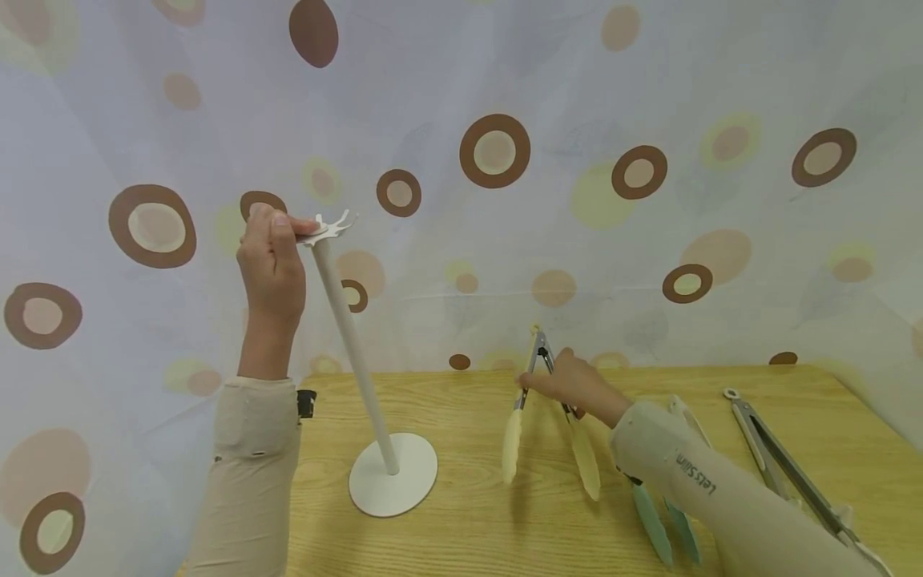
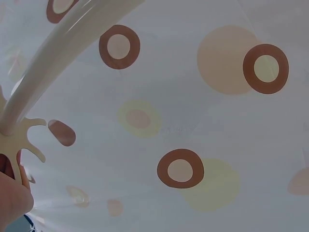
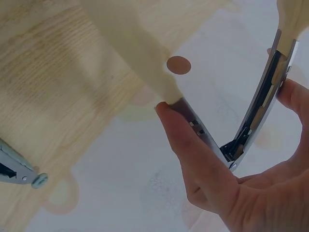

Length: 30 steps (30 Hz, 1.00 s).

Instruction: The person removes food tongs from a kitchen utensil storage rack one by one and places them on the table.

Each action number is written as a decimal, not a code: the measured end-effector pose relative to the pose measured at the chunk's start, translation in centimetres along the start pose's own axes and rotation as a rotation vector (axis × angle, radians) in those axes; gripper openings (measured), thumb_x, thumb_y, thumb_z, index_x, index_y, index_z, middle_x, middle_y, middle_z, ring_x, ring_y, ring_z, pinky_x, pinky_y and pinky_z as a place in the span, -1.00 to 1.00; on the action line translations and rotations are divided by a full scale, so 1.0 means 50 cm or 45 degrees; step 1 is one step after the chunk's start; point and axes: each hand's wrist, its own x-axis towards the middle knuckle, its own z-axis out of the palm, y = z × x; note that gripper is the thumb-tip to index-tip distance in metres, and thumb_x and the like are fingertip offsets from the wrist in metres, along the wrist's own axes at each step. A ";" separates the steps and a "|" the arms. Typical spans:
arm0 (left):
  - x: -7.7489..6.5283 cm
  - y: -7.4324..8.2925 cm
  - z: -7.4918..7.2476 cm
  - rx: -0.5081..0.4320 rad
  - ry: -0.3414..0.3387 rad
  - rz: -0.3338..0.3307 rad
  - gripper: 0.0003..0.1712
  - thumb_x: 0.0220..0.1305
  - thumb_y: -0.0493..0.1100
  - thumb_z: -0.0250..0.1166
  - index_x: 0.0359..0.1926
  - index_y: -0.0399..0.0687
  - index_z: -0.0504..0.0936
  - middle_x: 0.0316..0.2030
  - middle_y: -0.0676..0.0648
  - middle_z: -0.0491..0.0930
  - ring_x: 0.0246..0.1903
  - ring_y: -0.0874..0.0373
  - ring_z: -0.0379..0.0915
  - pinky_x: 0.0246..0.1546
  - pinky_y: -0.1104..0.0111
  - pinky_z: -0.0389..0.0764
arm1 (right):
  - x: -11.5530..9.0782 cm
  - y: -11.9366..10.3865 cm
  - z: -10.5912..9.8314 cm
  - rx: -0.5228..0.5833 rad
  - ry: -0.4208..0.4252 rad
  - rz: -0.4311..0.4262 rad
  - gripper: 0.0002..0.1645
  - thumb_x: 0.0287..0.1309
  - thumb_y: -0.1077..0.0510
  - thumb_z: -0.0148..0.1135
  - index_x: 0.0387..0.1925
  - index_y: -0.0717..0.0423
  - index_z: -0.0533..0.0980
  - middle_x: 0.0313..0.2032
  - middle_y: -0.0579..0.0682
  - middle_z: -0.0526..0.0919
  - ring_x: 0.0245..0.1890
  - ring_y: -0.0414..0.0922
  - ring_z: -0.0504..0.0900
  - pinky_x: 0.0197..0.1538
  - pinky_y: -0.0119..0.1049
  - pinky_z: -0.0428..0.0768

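Note:
My left hand (image 1: 274,264) is raised and pinches the branched hook top (image 1: 332,230) of a white stand. The stand's pole (image 1: 349,336) leans to the upper left from its round base (image 1: 392,474). In the left wrist view the hook top (image 2: 21,137) shows with fingertips right at its edge. My right hand (image 1: 573,385) grips a pair of tongs with yellow tips (image 1: 512,449). Their metal arms (image 3: 207,133) are spread apart in the right wrist view, thumb on one side and fingers on the other. The tips hang down over the table.
Green-tipped tongs (image 1: 652,525) lie on the wooden table (image 1: 469,513), partly hidden under my right forearm. Further right are metal tongs (image 1: 793,473), their lower end behind the sleeve. A spotted curtain (image 1: 433,80) hangs along the table's back edge.

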 end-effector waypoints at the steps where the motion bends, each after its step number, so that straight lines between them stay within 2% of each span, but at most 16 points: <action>1: 0.000 -0.001 0.000 0.001 0.000 -0.001 -0.60 0.32 -0.32 -0.10 -0.50 -0.47 0.57 -0.50 -0.36 0.42 -0.32 0.38 0.26 -0.22 0.49 0.27 | 0.000 0.000 0.003 -0.007 0.001 0.010 0.25 0.15 -0.33 0.14 0.31 0.64 -0.11 -0.33 0.29 0.52 -0.60 0.03 0.54 -0.48 -0.10 0.61; 5: 0.000 -0.003 -0.001 0.008 0.001 -0.008 -0.59 0.32 -0.32 -0.11 -0.50 -0.48 0.57 -0.50 -0.36 0.41 -0.32 0.38 0.26 -0.22 0.48 0.27 | 0.003 0.008 0.018 -0.028 -0.010 0.027 0.31 0.11 -0.38 0.14 0.33 0.63 -0.15 -0.47 0.22 0.53 -0.76 -0.10 0.38 -0.59 -0.17 0.55; 8: -0.001 -0.002 -0.001 0.010 0.001 -0.013 -0.59 0.32 -0.31 -0.11 -0.50 -0.47 0.57 -0.49 -0.36 0.41 -0.32 0.36 0.27 -0.21 0.48 0.27 | 0.001 0.012 0.025 -0.027 -0.027 0.032 0.35 0.09 -0.41 0.14 0.33 0.63 -0.16 -0.38 0.32 0.56 -0.75 -0.10 0.39 -0.60 -0.19 0.54; 10: -0.001 -0.003 0.000 0.009 0.001 -0.014 -0.59 0.32 -0.31 -0.11 -0.49 -0.47 0.57 -0.49 -0.36 0.42 -0.31 0.35 0.27 -0.21 0.48 0.27 | -0.004 0.012 0.029 -0.018 -0.035 0.042 0.31 0.11 -0.37 0.15 0.33 0.63 -0.15 -0.14 0.47 0.51 -0.62 0.00 0.51 -0.54 -0.15 0.57; 12: -0.001 -0.003 0.000 0.007 0.002 -0.014 -0.59 0.32 -0.31 -0.11 -0.50 -0.47 0.57 -0.49 -0.37 0.42 -0.32 0.36 0.27 -0.21 0.48 0.27 | -0.009 0.010 0.031 -0.005 -0.044 0.056 0.27 0.12 -0.34 0.17 0.32 0.63 -0.12 0.01 0.54 0.41 -0.49 0.08 0.57 -0.51 -0.12 0.59; 18: 0.001 -0.003 0.002 0.010 0.005 0.000 -0.59 0.32 -0.32 -0.12 -0.51 -0.47 0.57 -0.49 -0.37 0.43 -0.32 0.39 0.25 -0.22 0.49 0.27 | -0.015 0.016 0.036 -0.042 -0.079 0.085 0.23 0.14 -0.28 0.18 0.31 0.65 -0.11 0.00 0.57 0.41 -0.45 0.16 0.61 -0.50 -0.08 0.61; 24: 0.002 -0.003 0.002 0.012 0.012 0.006 -0.59 0.31 -0.34 -0.12 -0.51 -0.48 0.56 -0.49 -0.39 0.42 -0.32 0.40 0.24 -0.22 0.49 0.26 | -0.004 0.031 0.044 -0.102 -0.103 0.100 0.23 0.15 -0.28 0.17 0.32 0.66 -0.10 0.28 0.66 0.02 -0.56 0.14 0.59 -0.57 -0.10 0.59; 27: 0.001 -0.004 0.002 0.012 0.009 -0.002 -0.59 0.31 -0.34 -0.13 -0.51 -0.49 0.56 -0.49 -0.39 0.41 -0.32 0.41 0.24 -0.22 0.49 0.26 | 0.004 0.037 0.051 -0.178 -0.115 0.092 0.07 0.18 -0.26 0.15 0.21 0.69 0.17 0.31 0.65 -0.05 -0.57 0.12 0.59 -0.54 -0.11 0.58; 30: 0.000 -0.003 0.002 0.018 0.007 -0.012 -0.59 0.31 -0.33 -0.13 -0.51 -0.49 0.56 -0.49 -0.39 0.41 -0.32 0.41 0.23 -0.22 0.49 0.25 | 0.009 0.043 0.060 -0.234 -0.114 0.064 -0.18 0.20 -0.21 0.14 -0.09 0.60 0.50 0.30 0.66 -0.04 -0.43 0.17 0.61 -0.36 -0.05 0.59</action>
